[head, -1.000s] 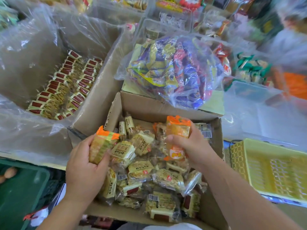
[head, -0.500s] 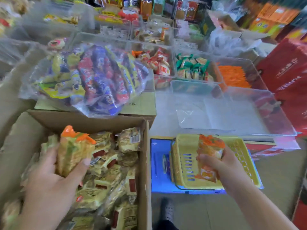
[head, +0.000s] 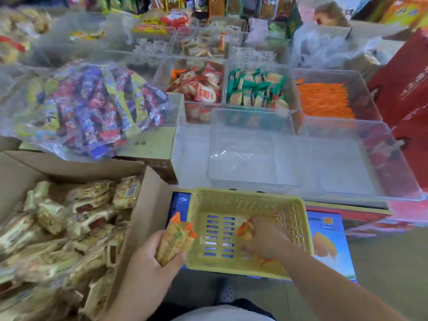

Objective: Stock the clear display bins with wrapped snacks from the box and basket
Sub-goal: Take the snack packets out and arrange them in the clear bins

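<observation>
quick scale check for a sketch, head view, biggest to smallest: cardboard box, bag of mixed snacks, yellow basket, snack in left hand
1. cardboard box
2. bag of mixed snacks, yellow basket: near alike, unranked
3. snack in left hand

Bag, cartons, box and shoe

A clear bag (head: 92, 107) of blue, red and yellow packets is laid on a closed carton (head: 150, 147) at upper left. Red cartons (head: 403, 89) are seen along the right edge, with crumpled white plastic (head: 324, 47) behind. A blue box (head: 328, 242) printed in orange is seen at lower right, and a white shoe (head: 228, 293) on the floor (head: 389, 269).
</observation>
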Available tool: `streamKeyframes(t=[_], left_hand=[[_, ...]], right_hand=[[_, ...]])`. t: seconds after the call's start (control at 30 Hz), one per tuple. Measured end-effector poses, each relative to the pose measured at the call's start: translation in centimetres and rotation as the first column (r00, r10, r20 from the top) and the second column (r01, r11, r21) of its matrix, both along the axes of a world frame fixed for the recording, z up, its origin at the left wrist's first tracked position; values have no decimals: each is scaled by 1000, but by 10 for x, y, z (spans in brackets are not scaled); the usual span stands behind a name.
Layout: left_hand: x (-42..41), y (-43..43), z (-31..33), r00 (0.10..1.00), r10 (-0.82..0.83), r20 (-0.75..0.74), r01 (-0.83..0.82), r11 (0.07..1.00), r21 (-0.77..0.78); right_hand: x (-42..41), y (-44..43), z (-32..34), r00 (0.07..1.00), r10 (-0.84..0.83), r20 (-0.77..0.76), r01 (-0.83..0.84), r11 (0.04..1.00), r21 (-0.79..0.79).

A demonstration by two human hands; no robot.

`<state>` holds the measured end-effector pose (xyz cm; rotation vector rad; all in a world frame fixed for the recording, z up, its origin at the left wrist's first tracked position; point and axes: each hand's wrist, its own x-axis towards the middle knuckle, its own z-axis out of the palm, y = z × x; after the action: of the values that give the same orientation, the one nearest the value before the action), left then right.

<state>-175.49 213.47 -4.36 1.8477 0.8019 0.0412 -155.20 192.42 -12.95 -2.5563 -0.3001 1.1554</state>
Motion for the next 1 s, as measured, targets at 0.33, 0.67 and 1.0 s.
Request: streamKeyframes(t=[0.33, 0.67, 1.0], left_hand=[[40, -29, 3, 978, -183, -102, 199, 965, 172], [123, -55, -82, 622, -463, -632, 753, 576, 318], [95, -45, -24, 842, -508, -184, 540, 787, 299]], right_hand=[[8, -17, 16, 855, 365, 370, -358, 929, -89], [0, -83, 42, 776, 270, 570, -400, 909, 114], [-29, -31, 43, 884, 67, 463, -307, 830, 466]])
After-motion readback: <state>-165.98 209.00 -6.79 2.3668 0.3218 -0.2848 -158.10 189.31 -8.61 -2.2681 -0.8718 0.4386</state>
